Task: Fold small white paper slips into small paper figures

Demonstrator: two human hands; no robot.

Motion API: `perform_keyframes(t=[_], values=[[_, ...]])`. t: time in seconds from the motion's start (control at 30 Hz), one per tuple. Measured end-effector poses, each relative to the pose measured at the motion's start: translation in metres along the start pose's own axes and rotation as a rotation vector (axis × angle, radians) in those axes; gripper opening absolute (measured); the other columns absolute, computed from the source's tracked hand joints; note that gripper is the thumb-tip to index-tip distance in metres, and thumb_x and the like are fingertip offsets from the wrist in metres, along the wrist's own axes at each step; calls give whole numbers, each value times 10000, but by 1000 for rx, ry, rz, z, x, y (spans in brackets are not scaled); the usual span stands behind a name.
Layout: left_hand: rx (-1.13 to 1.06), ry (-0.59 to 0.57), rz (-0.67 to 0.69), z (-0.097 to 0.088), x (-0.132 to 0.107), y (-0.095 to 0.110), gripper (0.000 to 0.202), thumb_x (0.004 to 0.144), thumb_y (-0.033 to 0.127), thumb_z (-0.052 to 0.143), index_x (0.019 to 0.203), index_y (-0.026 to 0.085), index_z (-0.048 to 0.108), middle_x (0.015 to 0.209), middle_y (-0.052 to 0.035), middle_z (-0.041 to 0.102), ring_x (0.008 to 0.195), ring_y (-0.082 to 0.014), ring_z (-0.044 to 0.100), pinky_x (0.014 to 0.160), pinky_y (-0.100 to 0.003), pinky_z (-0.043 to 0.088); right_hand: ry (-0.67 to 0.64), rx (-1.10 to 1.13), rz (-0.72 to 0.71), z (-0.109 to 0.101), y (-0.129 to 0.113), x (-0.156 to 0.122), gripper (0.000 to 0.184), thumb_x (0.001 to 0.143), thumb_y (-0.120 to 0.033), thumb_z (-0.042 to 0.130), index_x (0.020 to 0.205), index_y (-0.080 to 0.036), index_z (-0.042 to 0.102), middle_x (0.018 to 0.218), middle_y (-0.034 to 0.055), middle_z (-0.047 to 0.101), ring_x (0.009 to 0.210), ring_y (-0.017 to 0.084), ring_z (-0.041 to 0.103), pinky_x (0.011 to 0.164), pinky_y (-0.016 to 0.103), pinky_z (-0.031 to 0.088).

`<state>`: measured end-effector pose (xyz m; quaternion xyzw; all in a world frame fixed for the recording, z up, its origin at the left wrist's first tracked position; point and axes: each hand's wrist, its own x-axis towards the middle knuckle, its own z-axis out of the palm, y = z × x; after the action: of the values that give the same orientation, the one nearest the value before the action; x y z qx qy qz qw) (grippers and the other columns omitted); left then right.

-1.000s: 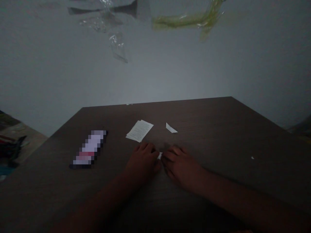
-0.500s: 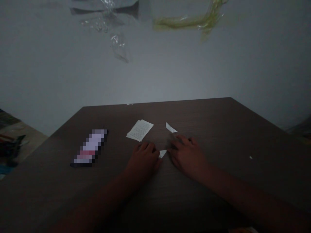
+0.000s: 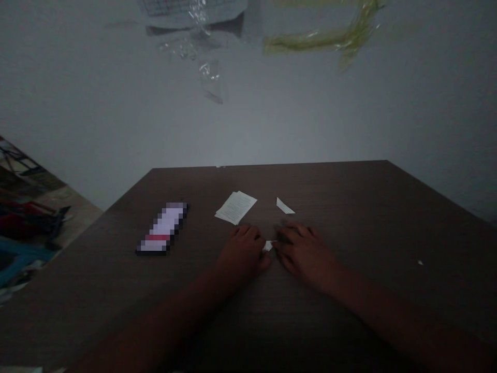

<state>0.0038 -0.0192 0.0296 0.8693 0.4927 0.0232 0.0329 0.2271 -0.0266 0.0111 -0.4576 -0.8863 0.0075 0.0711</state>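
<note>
Between my two hands a small folded piece of printed paper (image 3: pixel 268 245) shows at the table surface. My left hand (image 3: pixel 243 252) is closed on its left end, fingers curled and thumb near the paper. My right hand (image 3: pixel 305 252) has its fingertips at the paper's right end, fingers bent and close together; its exact grip is hard to see in the dim light. Beyond my left hand lies a stack of printed paper sheets (image 3: pixel 236 207). Past my right hand rests a narrow folded paper strip (image 3: pixel 284 205), touched by neither hand.
A phone (image 3: pixel 162 229) with a blurred-out screen lies to the left on the dark wooden table (image 3: pixel 330 191). A tiny white scrap (image 3: pixel 420 262) is at the right. Behind the table stands a wall (image 3: pixel 248 129) with tape; clutter (image 3: pixel 27 223) sits on the floor at left.
The view has swung left, so everything appears further right. My right fingers have come closer to my left hand, and less of the small paper between them shows.
</note>
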Motion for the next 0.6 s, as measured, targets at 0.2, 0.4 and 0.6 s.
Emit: perform_keyframes(t=[0.2,0.4,0.6], values=[[25,-43,1,-4,0,2,185,1109,293,780,1188,167,889,1322,-159,830,1335,-375,745,1233,-559,602,35,-22,68,-2,7,1,311,1139,-261,720,1364,-275,935,1653,210,767,1544,553,666,1170,823,573],[-17,-61,-30,-6,0,2,192,1080,228,775,1232,156,867,1355,-171,825,1358,-383,750,1229,-558,605,96,48,40,6,12,3,281,1149,-270,718,1337,-280,926,1621,167,794,1545,504,657,1191,756,559],[-72,-22,-2,0,0,-1,143,1081,159,742,1159,184,859,1267,-137,844,1290,-360,769,1166,-522,618,62,175,21,11,18,9,201,1136,-258,779,1267,-268,931,1466,140,853,1419,415,713,1176,634,556]])
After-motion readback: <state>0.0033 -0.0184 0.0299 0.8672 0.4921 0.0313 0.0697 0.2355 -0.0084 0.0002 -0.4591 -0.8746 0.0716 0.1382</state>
